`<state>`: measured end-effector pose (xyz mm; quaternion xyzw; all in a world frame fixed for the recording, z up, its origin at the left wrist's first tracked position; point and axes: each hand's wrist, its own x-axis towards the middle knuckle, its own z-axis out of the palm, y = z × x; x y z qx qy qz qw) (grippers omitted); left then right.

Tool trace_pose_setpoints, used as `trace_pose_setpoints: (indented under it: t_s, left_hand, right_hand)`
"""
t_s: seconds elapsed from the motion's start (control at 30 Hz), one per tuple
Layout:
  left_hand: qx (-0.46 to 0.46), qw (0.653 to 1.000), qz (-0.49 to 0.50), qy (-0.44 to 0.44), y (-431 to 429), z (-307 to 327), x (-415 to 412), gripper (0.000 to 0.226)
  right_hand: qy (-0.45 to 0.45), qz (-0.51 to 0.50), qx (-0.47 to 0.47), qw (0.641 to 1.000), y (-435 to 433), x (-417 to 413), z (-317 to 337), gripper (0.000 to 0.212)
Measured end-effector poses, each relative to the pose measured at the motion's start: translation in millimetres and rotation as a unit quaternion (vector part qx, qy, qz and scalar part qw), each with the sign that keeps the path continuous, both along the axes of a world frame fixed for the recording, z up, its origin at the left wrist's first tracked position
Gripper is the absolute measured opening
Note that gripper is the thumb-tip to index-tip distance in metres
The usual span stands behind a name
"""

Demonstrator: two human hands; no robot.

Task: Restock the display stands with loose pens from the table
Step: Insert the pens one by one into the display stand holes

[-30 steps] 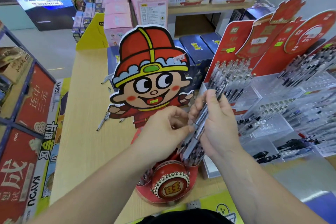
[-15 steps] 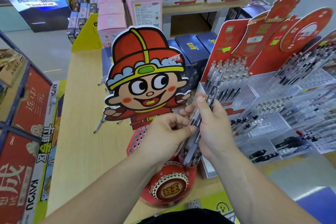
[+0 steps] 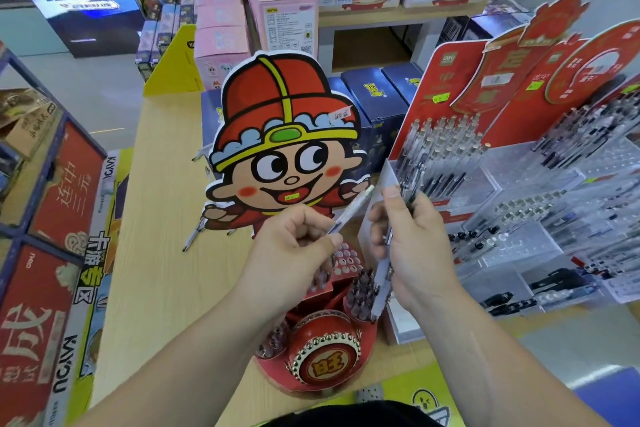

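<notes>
Drawn apart since half a second ago, the hands no longer meet on the bundle. One white pen [image 3: 353, 209] is now pinched on its own between thumb and forefinger of the left hand [image 3: 294, 250]. It is gripped at its lower end, and the rest slants up and to the right, clear of the fingers.

Just beside it, a bundle of pens [image 3: 381, 282] is clasped in the curled fingers of the right hand [image 3: 419, 250]. The bundle stands nearly upright, with its ends showing above and below the fist. A narrow gap is seen between the single pen and the bundle.

Below both hands, near the table's near edge, a red cartoon stand [image 3: 287, 149] is set, with a drum-shaped front [image 3: 325, 357]. Pens are packed in its cup [image 3: 362, 291], and a panel of holes [image 3: 346, 260] shows behind the left thumb.

Along the right edge of the table [image 3: 156, 218] a clear tiered stand [image 3: 519, 191] is placed, partly filled. A few loose pens [image 3: 194, 236] lie on the bare wood to the left of the cartoon figure.
</notes>
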<state>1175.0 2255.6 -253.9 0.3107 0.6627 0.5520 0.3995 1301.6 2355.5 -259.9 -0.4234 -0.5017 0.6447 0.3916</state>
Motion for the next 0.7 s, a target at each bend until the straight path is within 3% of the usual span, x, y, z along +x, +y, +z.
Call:
trace_pose_setpoints:
  t_s: [0.13,0.23,0.37,0.6,0.7]
  left_hand:
    - [-0.004,0.999,-0.022,0.026,0.9,3.2,-1.0,0.013]
    - [0.006,0.997,-0.05,0.058,5.9,8.4,2.9,0.018]
    - [0.039,0.993,-0.086,0.065,19.9,26.6,17.0,0.003]
    - [0.034,0.982,-0.155,0.102,65.6,52.9,64.1,0.045]
    - [0.027,0.98,-0.143,0.136,88.4,59.4,87.3,0.045]
  right_hand:
    - [-0.008,0.081,0.033,0.996,-4.1,1.3,0.4,0.018]
    - [-0.017,0.085,0.057,0.995,-4.8,5.7,7.2,0.021]
    - [-0.019,0.086,0.084,0.993,4.7,26.2,21.5,0.013]
    - [-0.015,0.089,0.094,0.991,41.4,84.2,32.8,0.015]
    - [-0.002,0.092,0.087,0.992,65.9,113.4,34.4,0.013]
